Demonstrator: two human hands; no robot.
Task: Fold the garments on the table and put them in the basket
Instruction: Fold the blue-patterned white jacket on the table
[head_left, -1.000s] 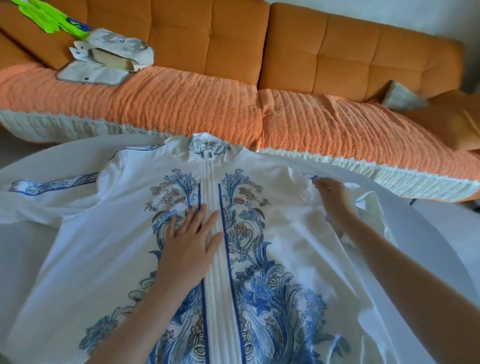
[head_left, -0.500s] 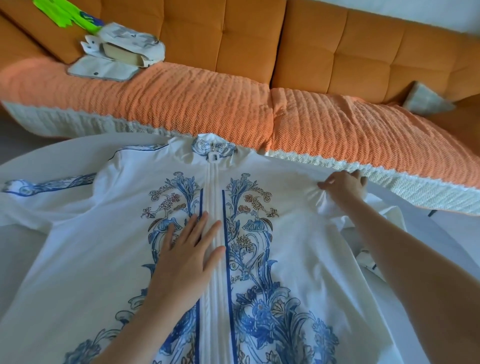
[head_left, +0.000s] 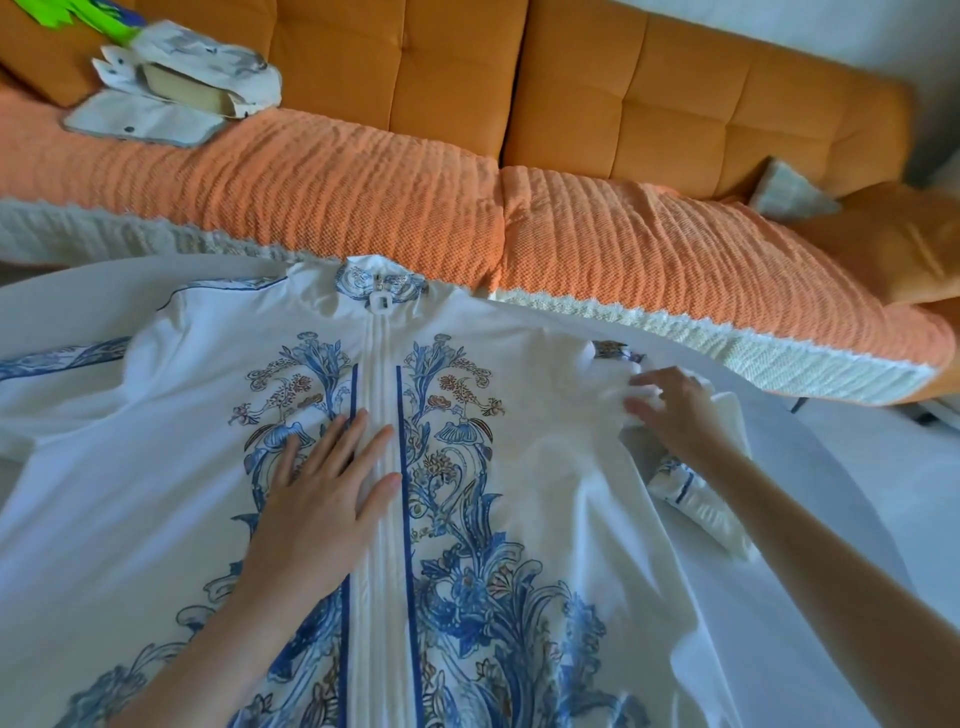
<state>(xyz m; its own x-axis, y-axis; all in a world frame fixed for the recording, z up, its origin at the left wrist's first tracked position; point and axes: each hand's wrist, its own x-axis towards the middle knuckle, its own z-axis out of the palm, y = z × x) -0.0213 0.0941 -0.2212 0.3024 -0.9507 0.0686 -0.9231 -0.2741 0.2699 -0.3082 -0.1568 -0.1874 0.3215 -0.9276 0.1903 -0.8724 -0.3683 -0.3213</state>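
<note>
Early stage, by my read: one garment (head_left: 156, 467), white with blue floral print, lies face up and spread on the table (head_left: 883, 519), collar toward the sofa (head_left: 675, 104). No fold shows yet. Left hand (head_left: 322, 488) lies flat on the front, just left of the centre strip, fingers straight and slightly spread, pinning the cloth. Right hand (head_left: 670, 410) is at the right shoulder, on the bunched right sleeve (head_left: 691, 499); its fingers are blurred, so I can't tell whether they pinch the cloth or just touch it. Left sleeve (head_left: 52, 364) lies stretched out flat. Left to do, as I judge it: sleeves in, body folded, then into the basket, which is not in view. Counts: garments on table 1, sleeves 2, hands 2, baskets seen 0. On the sofa: 1 whitish cloth pile (head_left: 182, 88), 1 green item (head_left: 78, 10), 1 small cushion (head_left: 789, 192).
</note>
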